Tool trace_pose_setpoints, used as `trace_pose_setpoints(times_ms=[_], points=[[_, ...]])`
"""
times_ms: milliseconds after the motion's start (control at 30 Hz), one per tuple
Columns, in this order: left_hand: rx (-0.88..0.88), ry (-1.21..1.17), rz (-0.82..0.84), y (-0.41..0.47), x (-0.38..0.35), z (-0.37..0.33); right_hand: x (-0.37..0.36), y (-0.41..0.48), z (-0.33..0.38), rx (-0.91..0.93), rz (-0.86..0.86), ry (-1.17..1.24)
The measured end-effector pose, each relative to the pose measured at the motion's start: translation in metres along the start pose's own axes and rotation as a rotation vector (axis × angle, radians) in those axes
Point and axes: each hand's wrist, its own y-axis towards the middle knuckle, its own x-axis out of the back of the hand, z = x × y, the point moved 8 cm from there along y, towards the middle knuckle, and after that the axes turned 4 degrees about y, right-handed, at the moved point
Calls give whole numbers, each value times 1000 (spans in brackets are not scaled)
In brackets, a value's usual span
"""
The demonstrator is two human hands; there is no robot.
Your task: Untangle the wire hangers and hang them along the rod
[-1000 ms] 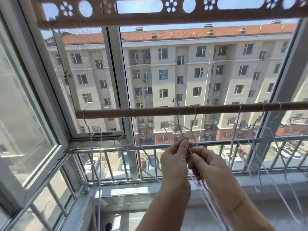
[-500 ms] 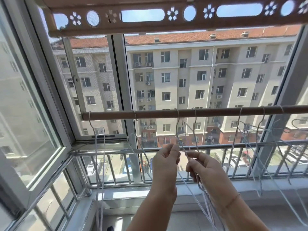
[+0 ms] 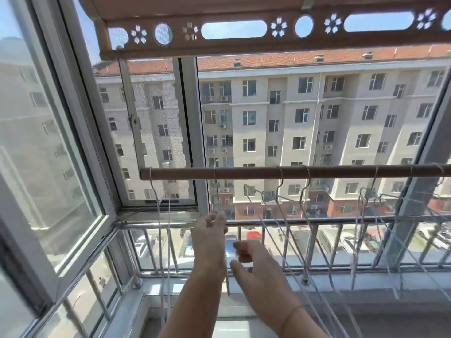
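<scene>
A brown rod [image 3: 256, 172] runs across the window at mid height. Thin white wire hangers hang along it. One hanger [image 3: 159, 215] is at the far left end. My left hand [image 3: 210, 242] reaches up and pinches the neck of a second hanger [image 3: 215, 191], just below its hook on the rod. Two more hangers [image 3: 280, 191] hang right of it, their wires crossing down to the right. Several others [image 3: 366, 198] crowd the right end, overlapping. My right hand [image 3: 256, 267] hovers lower, thumb and fingers apart, with nothing plainly held.
A metal railing [image 3: 317, 219] with vertical bars runs behind and below the rod. An open window sash [image 3: 73, 215] juts in at the left. A brown perforated panel [image 3: 244, 45] hangs overhead. The sill [image 3: 366, 279] lies below the hangers.
My left hand has moved left and up to the hanger nearer the rod's left end. My right hand has let go of the wires and dropped lower. The view has tilted.
</scene>
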Motion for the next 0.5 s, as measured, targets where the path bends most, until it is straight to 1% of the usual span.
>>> trace_pose_setpoints(times_ms=[67,233,333,433,500], points=[[37,-12,37,2,-5,0,-17,11,-12,-57,27,71],[-8,-90,14,19,-14,-20,-19,31,-7,-26,-46,213],[24,-166,29,30,-23,-28,-19,42,-7,-32,-63,331],[49,-205,32,39,-29,-29,-20,52,-11,-47,-64,368],[60,-184,29,43,-29,-20,-21,54,-19,-76,-52,377]])
